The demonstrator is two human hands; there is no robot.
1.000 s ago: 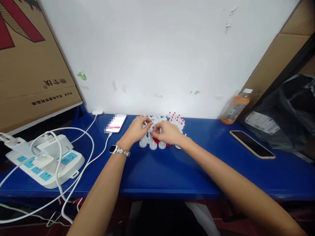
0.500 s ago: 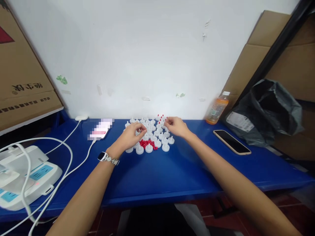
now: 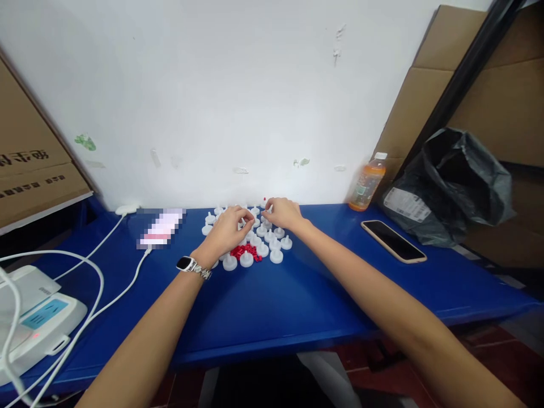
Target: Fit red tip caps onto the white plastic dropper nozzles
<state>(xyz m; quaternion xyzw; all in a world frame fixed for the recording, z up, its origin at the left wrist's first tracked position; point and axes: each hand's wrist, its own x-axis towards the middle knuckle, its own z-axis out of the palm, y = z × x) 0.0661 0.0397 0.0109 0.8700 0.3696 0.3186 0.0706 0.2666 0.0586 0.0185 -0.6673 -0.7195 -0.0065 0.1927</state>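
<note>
Several white round caps with thin upright spouts (image 3: 276, 256) stand close together on the blue table. Among them, near the front, lies a heap of small red pieces (image 3: 246, 253). My left hand (image 3: 230, 228), a watch on its wrist, hovers over the left part of the caps, thumb and fingers curled together. Over the right rear caps, my right hand (image 3: 283, 214) has thumb and forefinger pinched at a cap's spout. Anything between the fingers of either hand is too small to make out. A red tip (image 3: 264, 199) shows on a cap behind my right hand.
A charging phone (image 3: 164, 228) and a white power strip (image 3: 42, 323) with looping cables lie left. To the right are another phone (image 3: 394, 241), an orange drink bottle (image 3: 368, 182) and a grey plastic bag (image 3: 450, 187). A white wall (image 3: 238, 102) rises behind the table.
The view has shifted, so the table's things sit further left. My right hand has moved closer to my left and now covers most of the red-tipped caps at the back.
</note>
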